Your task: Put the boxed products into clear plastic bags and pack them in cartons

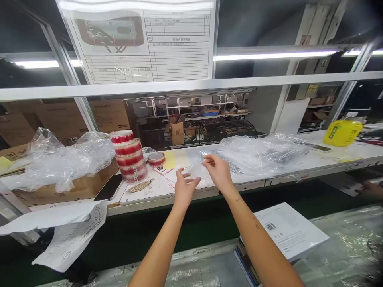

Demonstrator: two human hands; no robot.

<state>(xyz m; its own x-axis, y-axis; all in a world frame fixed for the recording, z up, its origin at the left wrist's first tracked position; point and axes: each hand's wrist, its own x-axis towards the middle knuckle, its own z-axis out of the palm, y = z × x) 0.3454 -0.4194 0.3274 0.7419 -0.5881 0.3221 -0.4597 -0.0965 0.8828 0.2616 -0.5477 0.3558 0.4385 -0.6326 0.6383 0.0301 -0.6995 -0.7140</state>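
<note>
At the far left of our bench we see crumpled clear plastic film (62, 159) heaped on a cardboard box (72, 187), then a black smartphone (108, 187) lying beside a stack of red-and-white tape rolls (129, 156) and a single tape roll (156, 159). Our left hand (185, 187) is open, fingers spread, just beside a thin clear plastic bag (193, 169) above the white bench top (140, 201); our right hand (218, 172) pinches that bag between thumb and forefinger. Further right lie a mound of plastic sheeting (260, 155) and a yellow plastic container (342, 132), and a co-worker's hand (371, 189) enters at the far edge.
</note>
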